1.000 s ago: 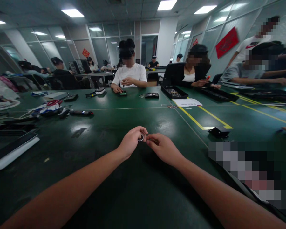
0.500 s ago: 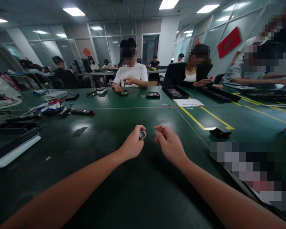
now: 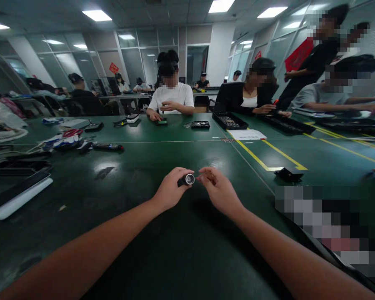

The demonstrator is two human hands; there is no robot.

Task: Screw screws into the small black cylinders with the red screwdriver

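Note:
Above the green table [image 3: 162, 258], my left hand [image 3: 169, 189] is closed around a short dark cylinder [image 3: 190, 179] with a silver-rimmed round end. That open end points toward me and a little right, and small details show inside it. Just to its right is my right hand [image 3: 218, 185], with thumb and fingertips brought together close to the rim. Whatever lies between those fingertips, if anything, is too small to tell. A narrow gap seems to separate the right fingertips from the cylinder.
Left of my arms lie a white-and-black device [image 3: 21, 196], a dark pen-like tool [image 3: 108, 146] and red-handled scissors [image 3: 72, 133]. To the right sit a small black part [image 3: 289, 174] and yellow tape [image 3: 253, 155]. Several people work around; one person [image 3: 171, 96] sits opposite.
The cylinder has shifted slightly right and shows more beyond my left fingers. My right hand has moved left, nearer to it. A standing person is now visible at the upper right.

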